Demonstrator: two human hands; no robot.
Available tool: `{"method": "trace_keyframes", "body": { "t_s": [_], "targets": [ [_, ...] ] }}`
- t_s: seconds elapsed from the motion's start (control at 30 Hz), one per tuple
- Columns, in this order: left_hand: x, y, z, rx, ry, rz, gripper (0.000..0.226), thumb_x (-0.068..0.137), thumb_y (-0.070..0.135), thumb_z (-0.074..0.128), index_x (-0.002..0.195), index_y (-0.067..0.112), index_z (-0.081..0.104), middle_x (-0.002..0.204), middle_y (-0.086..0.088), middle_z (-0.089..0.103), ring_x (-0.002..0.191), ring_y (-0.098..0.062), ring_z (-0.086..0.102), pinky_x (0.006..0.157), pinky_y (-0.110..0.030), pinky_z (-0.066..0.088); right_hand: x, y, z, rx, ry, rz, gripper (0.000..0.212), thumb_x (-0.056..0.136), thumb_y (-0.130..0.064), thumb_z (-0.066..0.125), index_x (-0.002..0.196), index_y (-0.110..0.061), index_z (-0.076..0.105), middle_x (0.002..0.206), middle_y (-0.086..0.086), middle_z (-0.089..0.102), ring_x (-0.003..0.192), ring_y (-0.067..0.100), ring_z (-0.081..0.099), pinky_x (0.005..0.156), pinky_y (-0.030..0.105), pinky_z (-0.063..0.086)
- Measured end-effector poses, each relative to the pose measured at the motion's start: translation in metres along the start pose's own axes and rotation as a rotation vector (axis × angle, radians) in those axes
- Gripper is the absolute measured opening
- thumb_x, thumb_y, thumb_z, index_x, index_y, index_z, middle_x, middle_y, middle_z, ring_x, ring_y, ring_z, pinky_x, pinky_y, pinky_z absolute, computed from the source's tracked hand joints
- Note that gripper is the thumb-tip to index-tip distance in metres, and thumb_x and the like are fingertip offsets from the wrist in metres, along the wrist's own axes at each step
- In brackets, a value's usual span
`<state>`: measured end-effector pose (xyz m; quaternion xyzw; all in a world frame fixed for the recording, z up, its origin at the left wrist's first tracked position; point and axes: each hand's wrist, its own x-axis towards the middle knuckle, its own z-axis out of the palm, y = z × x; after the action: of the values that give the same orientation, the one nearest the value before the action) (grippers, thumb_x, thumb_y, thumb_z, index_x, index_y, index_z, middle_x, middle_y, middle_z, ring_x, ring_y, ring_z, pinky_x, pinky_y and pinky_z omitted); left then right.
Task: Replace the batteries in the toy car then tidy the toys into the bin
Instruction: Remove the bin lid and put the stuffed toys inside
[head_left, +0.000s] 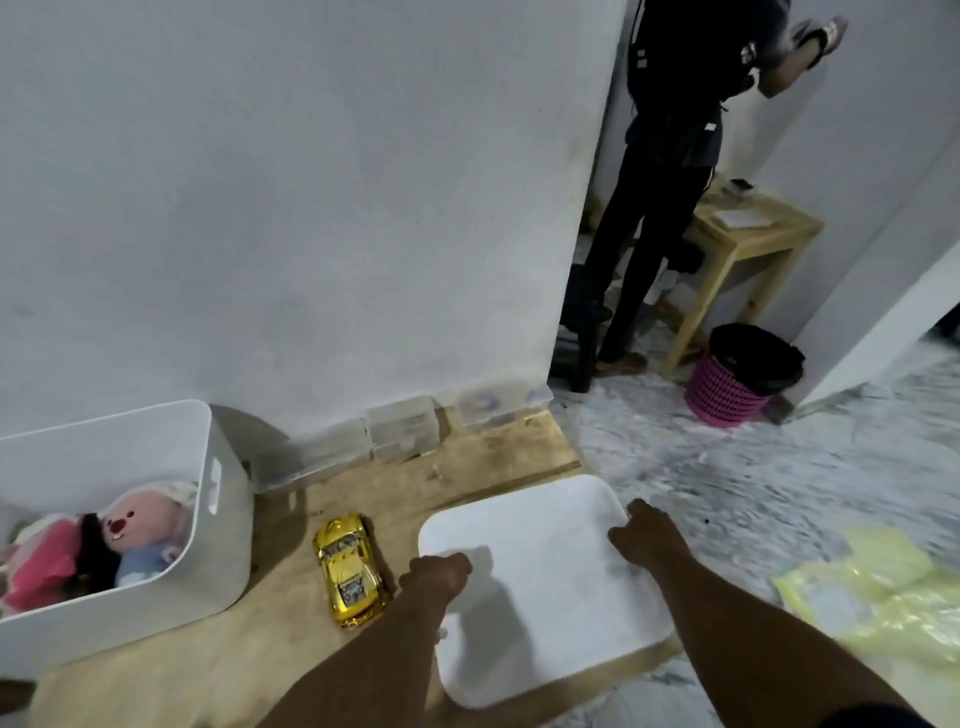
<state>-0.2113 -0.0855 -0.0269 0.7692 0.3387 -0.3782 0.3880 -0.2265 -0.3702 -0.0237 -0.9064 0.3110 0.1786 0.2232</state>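
The wooden surface (467, 467) runs along the wall (311, 208), and its right edge drops to the marbled floor (727, 467). The bare wood between the bin and the lid is a narrow strip, and the car stands in it. Some clear boxes (402, 426) stand at the back edge, against the wall. On the floor to the right lies a yellow bag (883, 597), and farther back stands a pink basket (727, 389) with a black liner.

The white bin (223, 519) is at the left end of the surface, with no cover on it. Inside it lie plush toys (140, 525), one pink with a blue body. The yellow car (350, 569) stands on its wheels on the wood, just beside the bin and outside it.

The white lid (545, 587) is to the right of the car and reaches past the surface's right edge. The left hand (439, 571) grasps its left edge with curled fingers. The right hand (644, 530) grasps its far right edge, fingers bent over the rim. Both forearms reach forward from below. I cannot tell if the lid rests on the wood or is lifted.
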Motion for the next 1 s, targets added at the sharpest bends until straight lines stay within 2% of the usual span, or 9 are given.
{"method": "trace_keyframes", "body": {
  "t_s": [0.07,0.13,0.27,0.37,0.47,0.57,0.7,0.83,1.0],
  "targets": [
    [0.003,0.0,0.006,0.074,0.057,0.014,0.071,0.089,0.043,0.055,0.147,0.008,0.035,0.142,-0.014,0.041,0.129,-0.036,0.043,0.105,-0.046,0.045,0.006,0.007,0.009,-0.033,-0.053,0.026,0.059,0.084,-0.033,0.056,0.139,-0.016,0.043,0.141,0.011,0.05,0.13,0.029,0.049,0.103,0.036,0.044],
    [0.007,0.001,0.008,0.064,0.091,0.016,0.068,0.091,0.042,0.052,0.146,0.007,0.036,0.142,-0.015,0.042,0.129,-0.035,0.043,0.108,-0.044,0.042,0.008,0.01,0.017,-0.042,-0.07,0.043,0.058,0.085,-0.034,0.055,0.139,-0.016,0.042,0.14,0.01,0.05,0.128,0.029,0.05,0.102,0.037,0.044],
    [0.017,0.0,0.005,-0.172,0.028,-0.019,0.074,0.075,0.039,0.067,0.139,0.009,0.046,0.132,-0.016,0.053,0.113,-0.037,0.056,0.093,-0.045,0.054,0.007,0.009,0.018,-0.064,0.007,0.05,0.05,0.089,-0.042,0.052,0.134,-0.019,0.047,0.136,0.009,0.053,0.124,0.03,0.052,0.099,0.039,0.045],
    [0.041,0.002,0.005,-0.308,0.0,0.043,0.083,0.057,0.036,0.068,0.131,0.003,0.053,0.117,-0.02,0.063,0.098,-0.042,0.063,0.086,-0.054,0.056,0.005,0.002,0.001,-0.091,0.133,0.039,0.043,0.092,-0.047,0.048,0.125,-0.021,0.053,0.129,0.008,0.057,0.121,0.029,0.055,0.098,0.04,0.045],
    [0.004,0.028,-0.019,-0.385,0.083,0.156,0.063,0.072,0.032,0.068,0.127,0.002,0.057,0.116,-0.019,0.063,0.099,-0.04,0.061,0.082,-0.04,0.054,0.001,-0.017,-0.025,-0.008,0.316,-0.031,0.041,0.095,-0.046,0.045,0.123,-0.018,0.055,0.123,0.011,0.061,0.115,0.031,0.058,0.094,0.04,0.045],
    [-0.033,0.053,-0.061,-0.465,0.214,0.339,0.035,0.085,0.021,0.061,0.118,0.008,0.066,0.106,-0.008,0.065,0.093,-0.03,0.058,0.077,-0.031,0.046,-0.005,-0.05,-0.053,0.17,0.473,-0.132,0.039,0.096,-0.043,0.048,0.121,-0.015,0.058,0.119,0.014,0.064,0.111,0.035,0.059,0.092,0.042,0.045],
    [-0.062,0.064,-0.139,-0.613,0.372,0.541,0.031,0.087,0.016,0.059,0.118,0.02,0.063,0.109,0.002,0.066,0.095,-0.021,0.059,0.081,-0.03,0.047,-0.022,-0.119,-0.075,0.304,0.624,-0.269,0.032,0.095,-0.04,0.052,0.108,-0.012,0.062,0.098,0.019,0.069,0.092,0.039,0.064,0.078,0.043,0.048],
    [-0.079,0.046,-0.229,-0.641,0.572,0.632,0.029,0.088,0.014,0.057,0.114,0.021,0.067,0.103,0.002,0.068,0.089,-0.017,0.057,0.077,-0.026,0.043,-0.055,-0.201,-0.07,0.345,0.623,-0.38,0.027,0.093,-0.041,0.053,0.092,-0.017,0.065,0.081,0.013,0.068,0.079,0.036,0.064,0.069,0.037,0.05],
    [-0.072,-0.011,-0.344,-0.616,0.728,0.565,0.033,0.086,0.015,0.057,0.117,0.018,0.069,0.113,-0.003,0.071,0.103,-0.026,0.063,0.091,-0.035,0.052,-0.112,-0.305,-0.026,0.382,0.494,-0.459,0.024,0.089,-0.042,0.058,0.08,-0.021,0.064,0.079,0.005,0.068,0.085,0.034,0.064,0.072,0.036,0.05]
  ]
}}
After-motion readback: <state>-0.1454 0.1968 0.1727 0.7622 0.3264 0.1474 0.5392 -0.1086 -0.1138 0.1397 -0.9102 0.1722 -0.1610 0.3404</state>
